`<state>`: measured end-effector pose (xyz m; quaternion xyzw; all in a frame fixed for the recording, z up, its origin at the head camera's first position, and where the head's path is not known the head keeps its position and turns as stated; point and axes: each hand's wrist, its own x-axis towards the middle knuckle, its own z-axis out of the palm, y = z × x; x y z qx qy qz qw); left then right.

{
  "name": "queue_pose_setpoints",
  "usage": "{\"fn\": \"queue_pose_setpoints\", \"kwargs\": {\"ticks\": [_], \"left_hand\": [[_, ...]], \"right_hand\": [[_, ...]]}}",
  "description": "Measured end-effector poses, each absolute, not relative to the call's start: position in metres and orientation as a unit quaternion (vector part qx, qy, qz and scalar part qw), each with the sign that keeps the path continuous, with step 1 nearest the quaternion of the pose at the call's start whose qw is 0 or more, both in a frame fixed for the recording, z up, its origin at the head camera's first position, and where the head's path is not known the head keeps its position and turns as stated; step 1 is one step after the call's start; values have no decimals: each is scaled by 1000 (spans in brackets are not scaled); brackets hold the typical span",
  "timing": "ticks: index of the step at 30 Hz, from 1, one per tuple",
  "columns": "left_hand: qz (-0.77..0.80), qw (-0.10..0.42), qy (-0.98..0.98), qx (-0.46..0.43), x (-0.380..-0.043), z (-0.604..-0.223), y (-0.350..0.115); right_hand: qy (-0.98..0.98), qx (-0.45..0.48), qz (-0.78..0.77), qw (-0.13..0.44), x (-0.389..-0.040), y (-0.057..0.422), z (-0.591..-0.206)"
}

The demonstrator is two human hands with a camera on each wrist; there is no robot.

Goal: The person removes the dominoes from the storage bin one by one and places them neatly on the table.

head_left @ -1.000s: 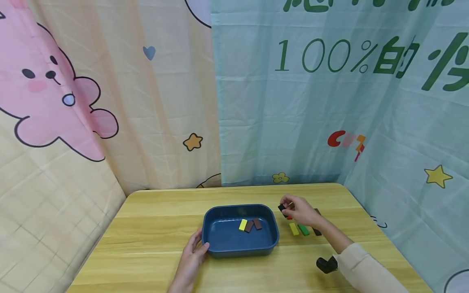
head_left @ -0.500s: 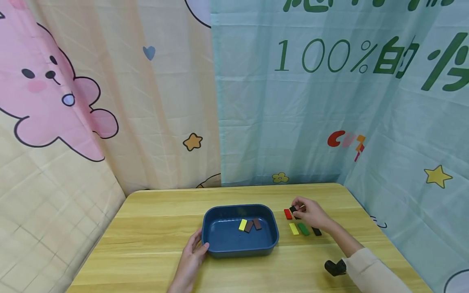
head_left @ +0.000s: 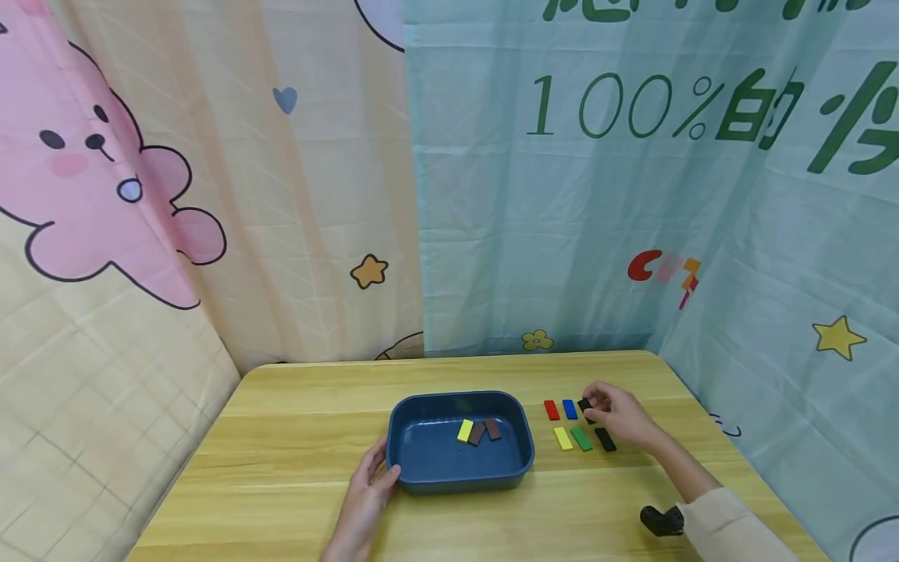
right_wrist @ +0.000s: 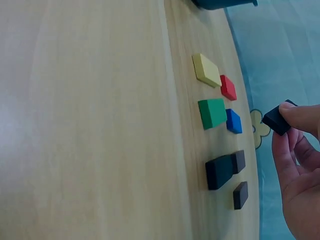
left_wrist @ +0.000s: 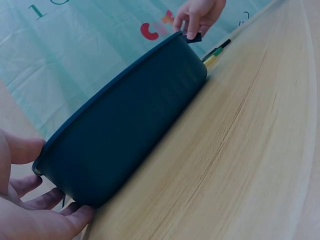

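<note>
My left hand (head_left: pixel 367 492) grips the left side of a dark blue rectangular tray (head_left: pixel 460 482), thumb at the rim; the left wrist view shows fingers against its outer wall. Inside lie a yellow block (head_left: pixel 465 431) and two brown blocks (head_left: pixel 477 434). Right of the tray, my right hand (head_left: pixel 620 414) pinches a small black block (right_wrist: pixel 278 120) between thumb and fingers, raised above the table in the right wrist view. Under and beside it lie red (head_left: pixel 552 410), blue (head_left: pixel 570 409), yellow (head_left: pixel 563 439), green (head_left: pixel 581 439) and black blocks (head_left: pixel 605 439), in two rows.
The right wrist view also shows two dark brown blocks (right_wrist: pixel 240 195) on the table, hidden behind the right hand in the head view. The wooden table (head_left: pixel 302 437) ends at the back against hanging printed curtains (head_left: pixel 534 234). A black device (head_left: pixel 662 521) sits at the right cuff.
My right hand has moved rightward along the block rows with the black block still pinched, uncovering the red block and then the blue one. The left hand and tray have stayed put.
</note>
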<state>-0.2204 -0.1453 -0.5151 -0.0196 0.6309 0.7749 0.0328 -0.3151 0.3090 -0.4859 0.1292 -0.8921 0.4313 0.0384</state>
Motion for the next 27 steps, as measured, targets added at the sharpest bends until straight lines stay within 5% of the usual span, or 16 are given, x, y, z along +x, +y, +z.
{"fn": "queue_pose_setpoints", "kwargs": {"ticks": [27], "left_hand": [[777,29,629,-19,-219,-516,-145]], "right_hand": [[-917,51,394,43,-295,361,-514]]}}
